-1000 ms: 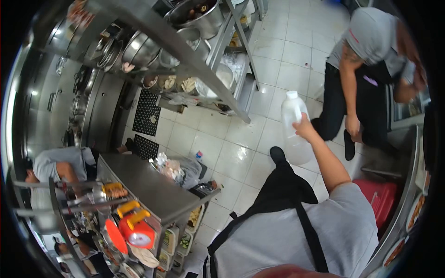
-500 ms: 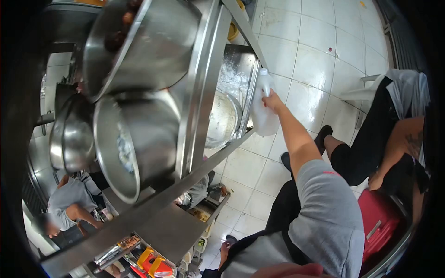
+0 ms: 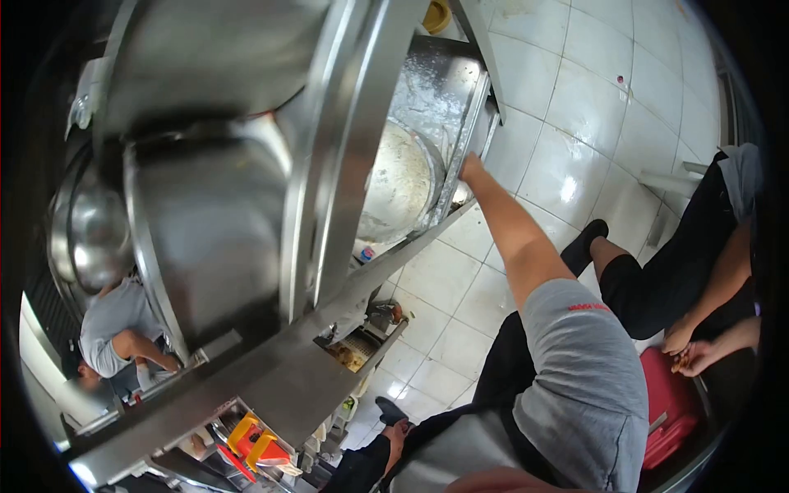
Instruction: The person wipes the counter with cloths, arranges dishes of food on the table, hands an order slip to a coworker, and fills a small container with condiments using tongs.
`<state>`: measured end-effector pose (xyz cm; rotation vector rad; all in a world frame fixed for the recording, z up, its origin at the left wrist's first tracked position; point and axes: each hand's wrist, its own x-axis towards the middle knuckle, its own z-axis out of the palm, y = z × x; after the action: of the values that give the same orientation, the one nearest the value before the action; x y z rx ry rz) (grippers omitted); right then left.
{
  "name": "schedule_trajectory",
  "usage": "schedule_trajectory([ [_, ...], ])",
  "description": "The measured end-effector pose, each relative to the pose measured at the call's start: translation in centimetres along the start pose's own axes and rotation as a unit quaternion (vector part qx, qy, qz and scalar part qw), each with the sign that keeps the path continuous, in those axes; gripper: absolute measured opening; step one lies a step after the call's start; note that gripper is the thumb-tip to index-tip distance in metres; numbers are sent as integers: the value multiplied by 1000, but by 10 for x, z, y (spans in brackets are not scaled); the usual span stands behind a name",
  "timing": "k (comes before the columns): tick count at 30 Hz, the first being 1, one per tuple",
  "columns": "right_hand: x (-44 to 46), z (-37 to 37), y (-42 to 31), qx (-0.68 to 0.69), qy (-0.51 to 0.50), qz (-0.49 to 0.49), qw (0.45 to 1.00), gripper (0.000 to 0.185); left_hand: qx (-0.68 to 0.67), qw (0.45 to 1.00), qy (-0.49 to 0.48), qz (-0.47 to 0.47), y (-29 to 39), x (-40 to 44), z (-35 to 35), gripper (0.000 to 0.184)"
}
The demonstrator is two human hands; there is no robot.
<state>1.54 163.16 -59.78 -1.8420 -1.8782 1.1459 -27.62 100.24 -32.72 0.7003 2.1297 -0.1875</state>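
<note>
Overhead, tilted view of a cramped kitchen. The wearer's R arm, in a grey short sleeve w/ red lettering, reaches fwd to a steel storage rack. The right hand [image 3: 470, 168] is at the outer edge of the rack's lower steel shelf [image 3: 431, 90]; its fingers are hidden, so can't tell whether the grip is wide, narrow or round something, nor if it touches the edge. The L hand can't be made out.

On that shelf, just beside the R hand, sits a wide round metal pan [image 3: 394, 185] w/ pale residue; the shelf around it has white smears. A round yellow tub [image 3: 437, 15] is near the rack's top end, and a small blue-and-red item [image 3: 366, 255] shows by the pan.

Close to the camera, L side: a deep steel pot [image 3: 205, 246], another big steel vessel [image 3: 214, 57] beside it, plus shiny steel bowls [image 3: 99, 238]. Below, a bare-topped steel table [image 3: 296, 394] w/ a red-orange item w/ yellow bars [image 3: 261, 444] next to it.

At R, a co-worker in black trousers [image 3: 657, 279] has both hands [image 3: 689, 349] close together w/ a small brown piece, above a red plastic box [image 3: 670, 407]. Far L, a 2nd co-worker in a grey shirt [image 3: 123, 316] bends fwd. Floor: glossy white tiles [image 3: 588, 107].
</note>
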Motion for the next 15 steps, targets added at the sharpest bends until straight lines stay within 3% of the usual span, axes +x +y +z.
schedule_trajectory([
  [2, -32, 16, -1, 145, 29, 53, 988, 47, -10, 1000, 15, 13, -6, -3, 7, 45],
  [3, -74, 20, 0, 171, 144, 51, 973, 50, -14, 999, 28, 13, -9, -6, 9, 46],
  [5, -142, 31, 31, 211, -33, 148, 966, 55, -40, 997, 58, -20, 32, -31, 3, 45],
  [6, -184, 37, 43, 102, -44, 156, 982, 54, -58, 995, 74, -38, 52, -46, 0, 45],
  [7, -230, 31, 54, 52, -122, 161, 978, 53, -135, 988, 64, -30, 48, -53, 2, 45],
  [8, -273, 52, 86, -36, -127, 107, 985, 52, -218, 974, 58, -22, 38, -64, 9, 44],
  [9, -310, 27, 82, -74, -247, 157, 953, 51, -201, 976, 80, -3, 14, -63, 22, 45],
  [10, -350, 41, 116, -101, -211, 99, 967, 53, -188, 976, 106, 8, -9, -68, 40, 45],
  [11, -384, -5, 85, -124, -289, 116, 942, 60, -185, 974, 130, 4, -9, -90, 48, 45],
  [12, -411, 9, 119, -137, -268, 139, 944, 60, -185, 971, 153, -5, -11, -113, 55, 44],
  [14, -466, -40, 63, -120, -261, 159, 944, 75, -246, 950, 189, -22, -56, -149, 94, 44],
  [15, -468, -23, 94, -214, -319, 131, 914, 75, -267, 943, 189, -66, -78, -171, 112, 46],
])
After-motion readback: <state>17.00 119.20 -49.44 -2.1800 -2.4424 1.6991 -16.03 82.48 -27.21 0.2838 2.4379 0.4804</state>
